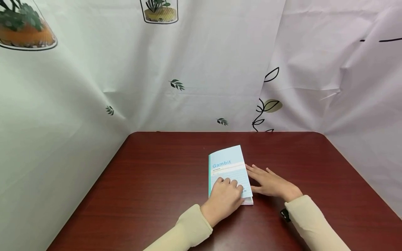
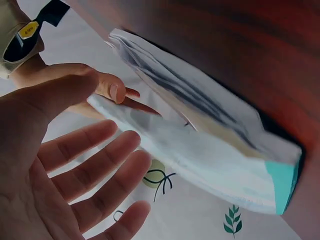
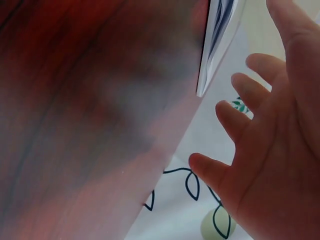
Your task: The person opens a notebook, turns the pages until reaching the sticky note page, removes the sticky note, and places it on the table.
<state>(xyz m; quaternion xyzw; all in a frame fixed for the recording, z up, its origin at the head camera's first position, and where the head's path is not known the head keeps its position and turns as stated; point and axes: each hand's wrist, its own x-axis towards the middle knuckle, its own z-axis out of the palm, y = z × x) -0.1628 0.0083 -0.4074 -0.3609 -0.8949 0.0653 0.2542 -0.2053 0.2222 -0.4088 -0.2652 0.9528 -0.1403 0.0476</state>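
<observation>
A light-blue notebook (image 1: 226,153) with "Gambit" on its cover and a green spine along the left lies on the table. Its front cover (image 2: 215,170) stands slightly raised off the pages. Over the lower part of that cover is my left hand (image 1: 224,198), fingers loosely bent and spread, with the thumb tip close to the cover's corner. Just off the notebook's right edge is my right hand (image 1: 271,183), palm down, its fingers extended and its fingertips close to that edge. The right wrist view shows the right palm (image 3: 285,150) holding nothing.
The dark red-brown wooden table (image 1: 150,181) spreads around the notebook. White cloth (image 1: 201,62) with leaf and plant prints hangs behind it and at both sides. A black strap (image 1: 284,215) shows at my right wrist.
</observation>
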